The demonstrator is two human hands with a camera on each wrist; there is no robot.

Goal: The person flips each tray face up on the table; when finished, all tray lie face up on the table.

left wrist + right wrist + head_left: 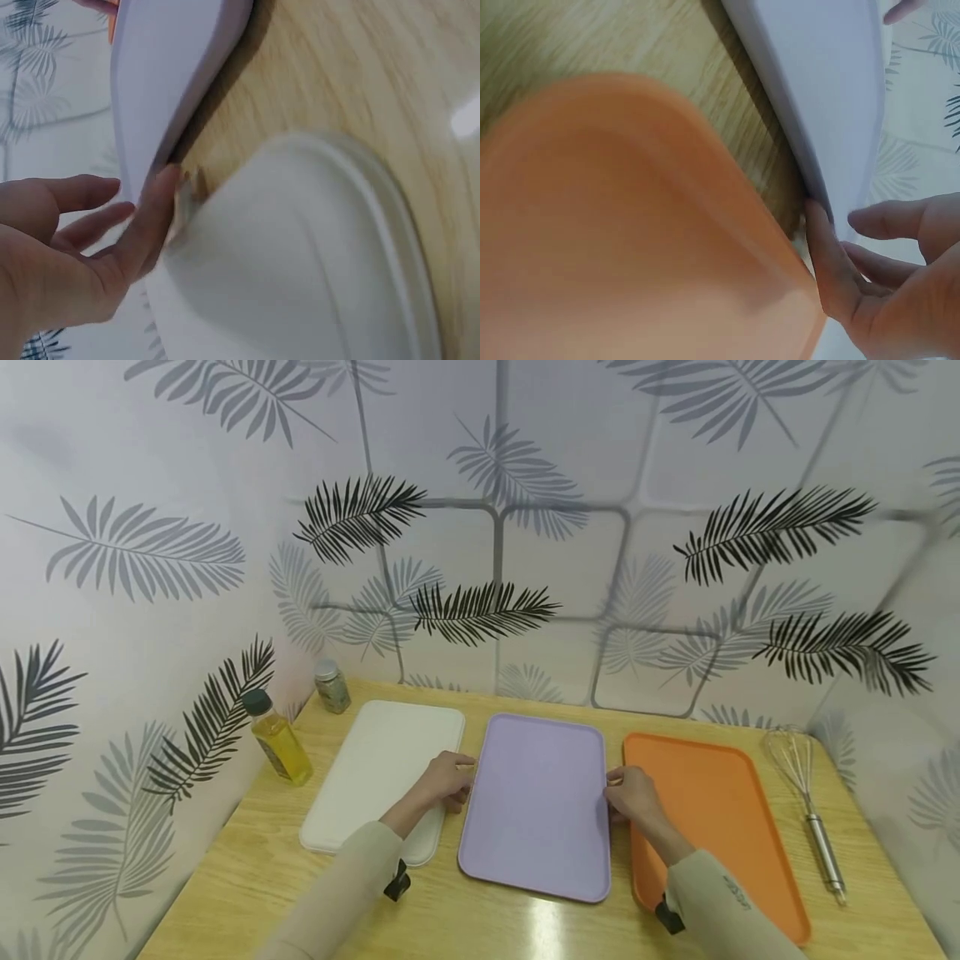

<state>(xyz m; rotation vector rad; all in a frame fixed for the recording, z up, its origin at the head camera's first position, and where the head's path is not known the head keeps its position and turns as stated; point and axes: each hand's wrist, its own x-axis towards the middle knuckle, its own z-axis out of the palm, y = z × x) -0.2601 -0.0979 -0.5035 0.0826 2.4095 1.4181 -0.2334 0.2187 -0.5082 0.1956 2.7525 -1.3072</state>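
Observation:
A lavender tray (536, 802) lies flat on the table between a white tray (382, 768) and an orange tray (705, 818). At its left rim is my left hand (448, 778), with thumb and fingers on either side of the edge. Opposite, my right hand (632, 792) pinches the right rim. In the left wrist view a finger (154, 210) touches the outer side of the lavender rim, right beside the white tray. The right wrist view has the thumb (889, 219) over the rim and a finger (826, 251) outside it. Other fingertips are partly hidden.
An oil bottle (279, 739) and a small shaker jar (332, 687) stand at the left back. A whisk (817, 827) lies at the right beyond the orange tray. Leaf-patterned walls (525, 568) border the wooden table (247, 877) at the back and sides.

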